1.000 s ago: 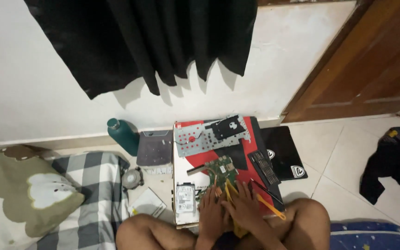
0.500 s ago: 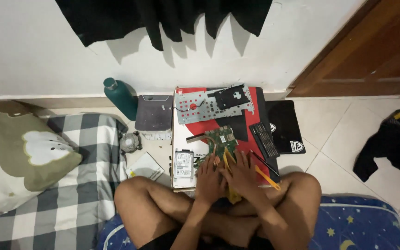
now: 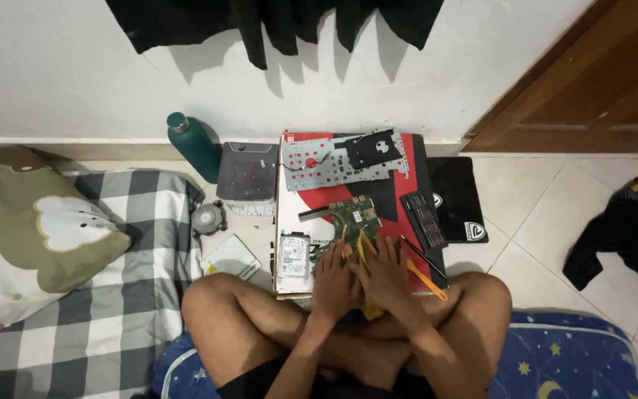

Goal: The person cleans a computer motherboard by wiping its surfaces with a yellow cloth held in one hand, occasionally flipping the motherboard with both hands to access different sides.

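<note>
You sit cross-legged on the floor. Your left hand (image 3: 335, 277) and right hand (image 3: 387, 275) lie side by side, fingers spread flat, on a yellow tool (image 3: 367, 255) just near of the green circuit board (image 3: 354, 216) on the red board (image 3: 334, 193). A hard drive (image 3: 293, 255) lies left.

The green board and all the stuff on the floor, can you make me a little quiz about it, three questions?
1. True or false: both hands rest at the near edge of the green board.
2. What lies just left of the left hand? A) the silver hard drive B) the bottle C) the pillow
3. Fill in: the round fan sits below the teal ____.

Key
1. True. The left hand and the right hand meet there, over something yellow.
2. A.
3. Bottle.
</note>
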